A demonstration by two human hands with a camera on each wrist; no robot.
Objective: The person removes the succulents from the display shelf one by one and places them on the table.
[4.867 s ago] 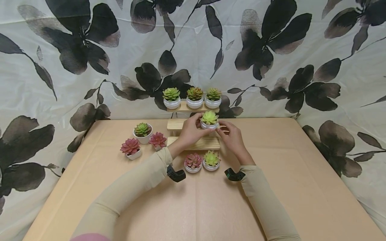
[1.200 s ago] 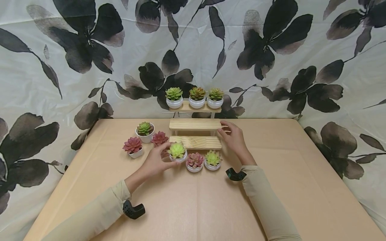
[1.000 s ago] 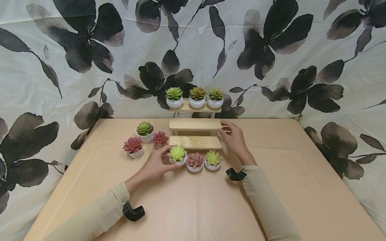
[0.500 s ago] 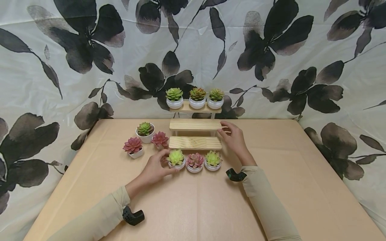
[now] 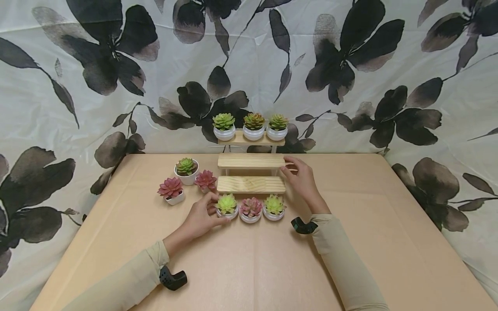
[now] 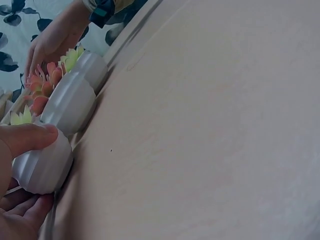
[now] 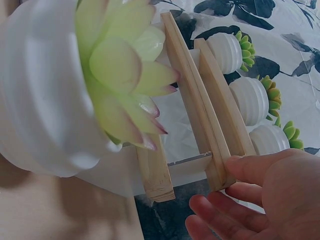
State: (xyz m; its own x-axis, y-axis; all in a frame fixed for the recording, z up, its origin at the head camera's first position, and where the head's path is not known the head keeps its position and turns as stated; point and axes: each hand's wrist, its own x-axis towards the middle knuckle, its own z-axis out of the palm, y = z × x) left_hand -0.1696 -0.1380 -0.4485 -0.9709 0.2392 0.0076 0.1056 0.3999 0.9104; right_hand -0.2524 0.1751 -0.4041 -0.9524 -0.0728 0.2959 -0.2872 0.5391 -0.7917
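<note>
My left hand [image 5: 202,218] grips the white pot of a yellow-green succulent [image 5: 227,204] on the table, thumb in front and fingers behind. In the left wrist view, the thumb lies across that pot [image 6: 45,162]. To its right stand a pink succulent [image 5: 250,208] and another yellow-green succulent [image 5: 274,205], in a row before the three-tier wooden stand [image 5: 250,185]. My right hand [image 5: 301,178] pinches the right end of the stand's middle shelf [image 7: 220,172], between thumb and fingertips. Both lower shelves are bare.
On the top shelf [image 5: 240,141] sit three potted succulents [image 5: 253,125]. Left of the stand are a green succulent [image 5: 186,170] in a white pot and two dark pink ones [image 5: 170,190]. A floral cloth [image 5: 256,65] hangs behind the table [image 5: 272,268].
Both hands held the yellow-green succulent at the middle shelf. My left hand has carried it down to the row's left end on the table; the right now holds the shelf end.
</note>
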